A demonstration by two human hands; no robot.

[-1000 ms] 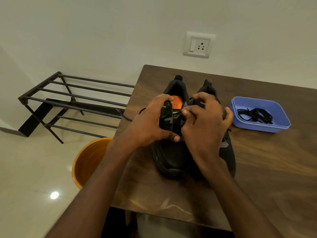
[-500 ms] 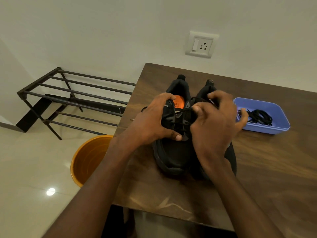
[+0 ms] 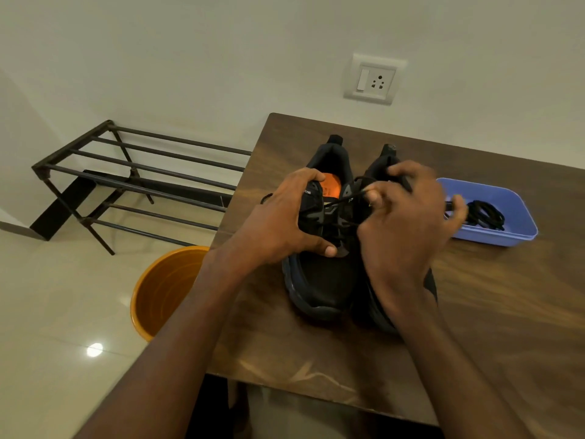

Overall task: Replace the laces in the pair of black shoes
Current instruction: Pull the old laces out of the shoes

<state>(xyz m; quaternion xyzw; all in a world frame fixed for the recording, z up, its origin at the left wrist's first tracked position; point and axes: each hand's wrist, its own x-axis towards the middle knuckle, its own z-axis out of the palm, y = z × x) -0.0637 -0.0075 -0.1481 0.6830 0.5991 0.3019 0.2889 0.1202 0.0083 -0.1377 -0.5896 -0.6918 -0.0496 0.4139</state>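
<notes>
Two black shoes stand side by side on the wooden table (image 3: 493, 327), toes toward me. The left shoe (image 3: 323, 280) has an orange insole. My left hand (image 3: 285, 226) clamps this shoe at its tongue and eyelets, thumb across the front. My right hand (image 3: 402, 229) pinches a black lace (image 3: 343, 201) that runs taut from the left shoe's eyelets up to my fingertips. The right shoe (image 3: 380, 166) is mostly hidden behind my right hand. A bundle of black laces (image 3: 484, 213) lies in a blue tray (image 3: 512, 236) to the right.
An orange bucket (image 3: 158, 296) stands on the tiled floor left of the table. Behind it is a black metal shoe rack (image 3: 133, 182) against the wall. A wall socket (image 3: 375, 79) sits above the table's far edge.
My right hand has moved right and a little up, drawing the lace out of the left shoe's eyelets. My left hand keeps its hold on the shoe.
</notes>
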